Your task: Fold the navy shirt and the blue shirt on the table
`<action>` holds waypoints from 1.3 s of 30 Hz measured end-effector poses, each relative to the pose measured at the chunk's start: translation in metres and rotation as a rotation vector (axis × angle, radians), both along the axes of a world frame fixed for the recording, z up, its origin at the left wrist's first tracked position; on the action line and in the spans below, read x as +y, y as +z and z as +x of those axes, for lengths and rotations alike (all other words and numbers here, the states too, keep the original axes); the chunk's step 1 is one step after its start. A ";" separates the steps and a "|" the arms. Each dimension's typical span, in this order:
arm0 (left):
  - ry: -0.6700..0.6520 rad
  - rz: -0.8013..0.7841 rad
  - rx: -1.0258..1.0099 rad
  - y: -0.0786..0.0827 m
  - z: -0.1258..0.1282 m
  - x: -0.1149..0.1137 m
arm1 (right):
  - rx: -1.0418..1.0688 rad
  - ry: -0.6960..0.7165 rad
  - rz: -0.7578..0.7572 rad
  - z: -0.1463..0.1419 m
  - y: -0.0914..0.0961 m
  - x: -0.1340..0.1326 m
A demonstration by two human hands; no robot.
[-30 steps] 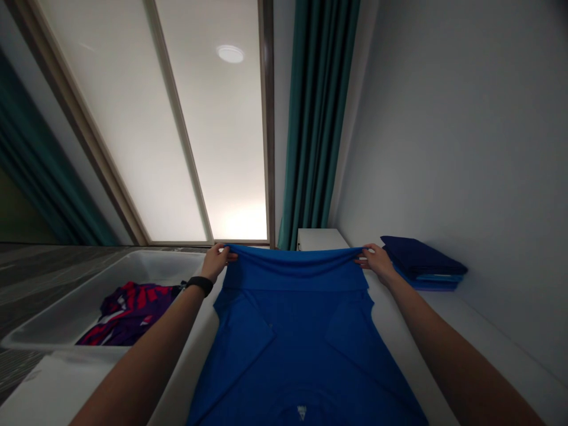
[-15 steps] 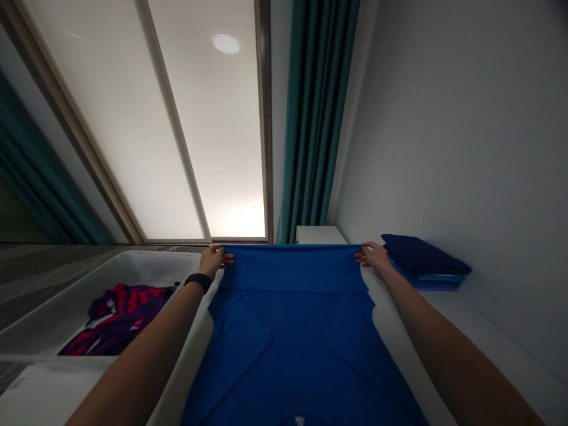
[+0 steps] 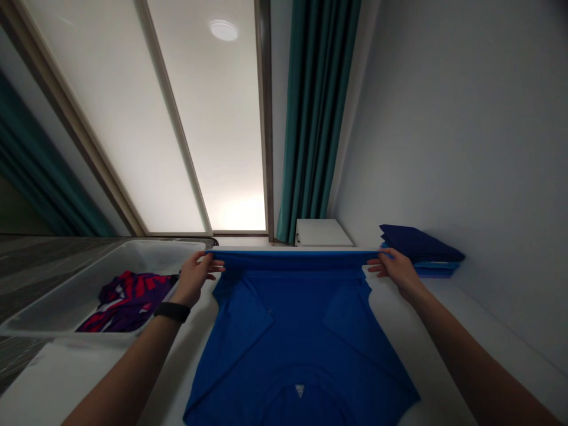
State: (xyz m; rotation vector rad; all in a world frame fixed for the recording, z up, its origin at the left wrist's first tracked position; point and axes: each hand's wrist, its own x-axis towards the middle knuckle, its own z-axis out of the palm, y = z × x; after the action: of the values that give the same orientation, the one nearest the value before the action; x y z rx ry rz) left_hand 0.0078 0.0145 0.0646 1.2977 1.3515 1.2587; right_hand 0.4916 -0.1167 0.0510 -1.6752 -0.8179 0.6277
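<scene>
A blue T-shirt [image 3: 297,331] lies spread on the white table [image 3: 402,355], its neckline with a small pale label toward me and its sleeves folded inward. My left hand [image 3: 198,273] pinches the left end of the shirt's far edge between thumb and finger; a black band is on that wrist. The right end of the same edge is pinched in my right hand [image 3: 394,269]. Between both hands the edge is stretched straight and lifted a little, with a folded strip of cloth below it.
On the left, a translucent plastic bin [image 3: 146,251] holds crumpled purple and red clothing [image 3: 128,302]. A stack of folded blue garments [image 3: 421,248] sits at the right by the wall. Behind the table stand a small white cabinet [image 3: 323,231] and a green curtain [image 3: 315,118].
Both hands have moved apart and nearer to me, with the shirt's far edge pulled wider between them. More of the neckline shows, as the view has tilted slightly down.
</scene>
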 end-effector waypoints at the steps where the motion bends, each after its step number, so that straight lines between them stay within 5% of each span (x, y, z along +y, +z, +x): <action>1: -0.014 0.008 0.018 -0.002 -0.006 -0.010 | -0.001 0.015 0.000 -0.002 -0.005 -0.012; 6: -0.134 0.001 0.196 -0.020 -0.032 -0.055 | -0.083 0.108 0.005 -0.010 -0.042 -0.067; 10: -0.234 0.026 0.379 -0.039 -0.049 -0.070 | -0.252 0.160 -0.041 -0.013 -0.064 -0.090; 20: -0.154 0.075 0.634 -0.060 -0.045 -0.068 | -0.564 0.071 -0.138 -0.026 -0.069 -0.088; 28: -0.129 0.134 0.504 -0.069 -0.057 -0.064 | -0.623 0.087 -0.099 -0.023 -0.072 -0.095; 39: -0.138 0.160 0.859 -0.069 -0.055 -0.078 | -0.890 0.132 -0.159 -0.023 -0.085 -0.098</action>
State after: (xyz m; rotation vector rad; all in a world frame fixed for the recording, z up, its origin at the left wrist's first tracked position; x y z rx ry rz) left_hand -0.0468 -0.0635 -0.0039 2.1438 1.6996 0.7240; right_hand 0.4689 -0.2142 -0.0340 -2.0701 -1.5406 -0.0116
